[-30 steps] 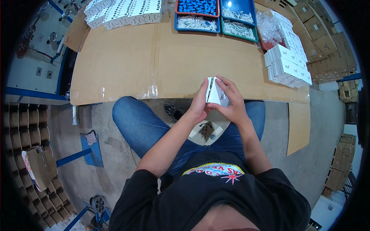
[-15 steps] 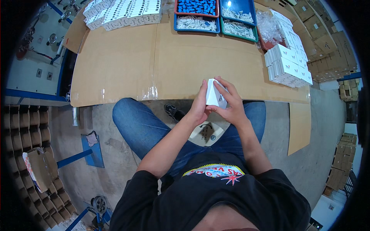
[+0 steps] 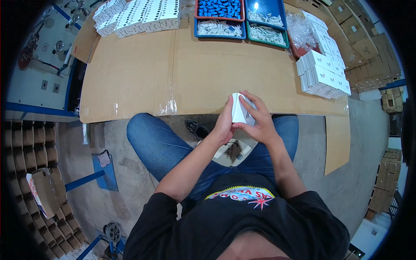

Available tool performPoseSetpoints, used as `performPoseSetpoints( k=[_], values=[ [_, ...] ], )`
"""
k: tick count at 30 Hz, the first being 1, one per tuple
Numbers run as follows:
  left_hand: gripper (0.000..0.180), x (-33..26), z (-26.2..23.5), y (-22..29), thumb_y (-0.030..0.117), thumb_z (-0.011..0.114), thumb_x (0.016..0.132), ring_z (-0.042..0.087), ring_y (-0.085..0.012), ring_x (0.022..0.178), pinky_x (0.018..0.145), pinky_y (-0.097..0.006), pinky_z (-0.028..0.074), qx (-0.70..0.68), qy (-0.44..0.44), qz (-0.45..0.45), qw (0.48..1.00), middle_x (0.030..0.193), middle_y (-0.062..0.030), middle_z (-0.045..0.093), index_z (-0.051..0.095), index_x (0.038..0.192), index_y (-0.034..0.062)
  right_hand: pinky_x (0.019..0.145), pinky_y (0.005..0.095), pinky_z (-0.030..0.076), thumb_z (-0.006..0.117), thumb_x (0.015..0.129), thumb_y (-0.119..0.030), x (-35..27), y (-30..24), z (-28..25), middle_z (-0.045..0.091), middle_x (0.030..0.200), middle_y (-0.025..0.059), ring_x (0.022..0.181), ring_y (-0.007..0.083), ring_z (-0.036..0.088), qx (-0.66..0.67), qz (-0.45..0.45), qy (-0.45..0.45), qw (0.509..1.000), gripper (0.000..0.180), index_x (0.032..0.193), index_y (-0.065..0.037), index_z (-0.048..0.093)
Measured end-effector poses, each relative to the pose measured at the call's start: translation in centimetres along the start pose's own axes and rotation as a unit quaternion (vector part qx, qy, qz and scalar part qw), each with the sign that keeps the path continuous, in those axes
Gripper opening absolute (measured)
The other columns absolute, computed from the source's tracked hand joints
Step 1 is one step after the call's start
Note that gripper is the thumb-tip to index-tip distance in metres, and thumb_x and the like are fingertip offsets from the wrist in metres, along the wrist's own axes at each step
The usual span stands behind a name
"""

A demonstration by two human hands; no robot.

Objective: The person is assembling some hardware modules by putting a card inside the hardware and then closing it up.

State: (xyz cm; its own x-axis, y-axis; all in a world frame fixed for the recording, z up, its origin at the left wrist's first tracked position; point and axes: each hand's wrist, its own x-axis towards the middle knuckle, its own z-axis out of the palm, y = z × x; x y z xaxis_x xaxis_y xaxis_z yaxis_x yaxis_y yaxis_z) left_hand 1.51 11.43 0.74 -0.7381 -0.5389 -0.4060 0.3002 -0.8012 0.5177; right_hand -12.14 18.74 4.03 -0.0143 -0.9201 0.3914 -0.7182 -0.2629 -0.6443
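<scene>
A small white carton is held upright between both hands at the near edge of the cardboard-covered table. My left hand grips its left side. My right hand wraps over its right side and top, fingers spread across the face. Both hands hover above my lap, over blue jeans.
Stacks of white cartons stand at the table's right. More white boxes lie in rows at the far left. Blue and green trays of small parts sit at the back. Brown cartons are piled on the right, and cardboard dividers on the left.
The carton has turned slightly in my hands and my right fingers have shifted over its face. The hands stay at the table's near edge.
</scene>
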Motion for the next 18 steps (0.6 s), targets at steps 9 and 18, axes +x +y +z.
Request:
performPoseSetpoints(
  k=[9, 18],
  values=[
    [0.058, 1.5, -1.8, -1.8, 0.058, 0.033, 0.109, 0.066, -0.0187, 0.108, 0.089, -0.035, 0.055, 0.039, 0.011, 0.011, 0.999, 0.120, -0.0060, 0.064, 0.048, 0.142, 0.0121, 0.115, 0.0449, 0.040, 0.088, 0.075, -0.029, -1.0, 1.6, 0.2, 0.048, 0.155, 0.0160, 0.142, 0.0362, 0.046, 0.044, 0.022, -0.037, 0.998, 0.081, 0.148, -0.015, 0.057],
    [0.059, 1.7, -1.6, -2.4, 0.061, 0.035, 0.107, 0.064, -0.0137, 0.095, 0.077, -0.030, 0.053, 0.071, 0.038, -0.017, 0.997, 0.110, -0.0027, 0.064, 0.053, 0.136, 0.0129, 0.113, 0.0417, 0.042, 0.089, 0.075, -0.029, -2.1, 2.8, 0.0, 0.051, 0.151, 0.0161, 0.139, 0.0338, 0.050, 0.064, 0.042, -0.050, 0.996, 0.083, 0.149, -0.013, 0.055]
  ],
)
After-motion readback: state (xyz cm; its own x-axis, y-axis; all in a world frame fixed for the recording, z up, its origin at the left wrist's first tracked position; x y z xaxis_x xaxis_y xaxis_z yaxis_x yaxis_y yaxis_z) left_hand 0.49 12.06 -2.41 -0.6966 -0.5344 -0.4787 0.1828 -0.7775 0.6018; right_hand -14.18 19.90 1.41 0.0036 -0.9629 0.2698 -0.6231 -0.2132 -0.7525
